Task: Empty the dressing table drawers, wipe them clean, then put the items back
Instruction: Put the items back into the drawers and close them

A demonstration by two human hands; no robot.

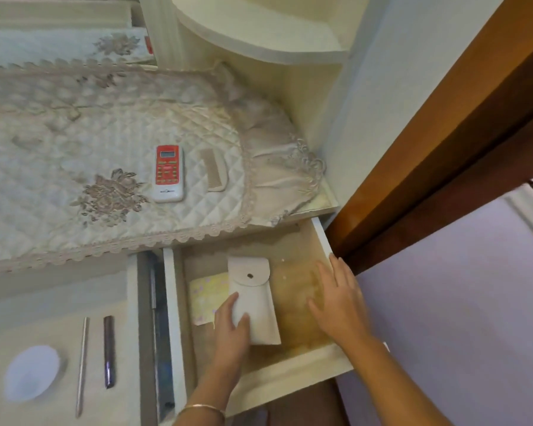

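The right drawer (323,241) of the dressing table is pulled out. Inside it lies a white pouch (253,290) with a snap flap, partly over a yellow patterned packet (205,290). My left hand (231,330) grips the near left edge of the pouch, thumb on top. My right hand (336,299) rests flat, fingers spread, on the drawer's bare yellowed floor near its right wall, holding nothing. A red and white remote (167,173) and a beige comb (213,172) lie on the quilted cloth (74,142) covering the tabletop.
A second open drawer (133,333) at the left holds a white bowl (33,372), a silver stick (82,364) and a dark pen (109,352). A curved shelf (259,35) rises at the back. A brown door frame (443,133) stands close on the right.
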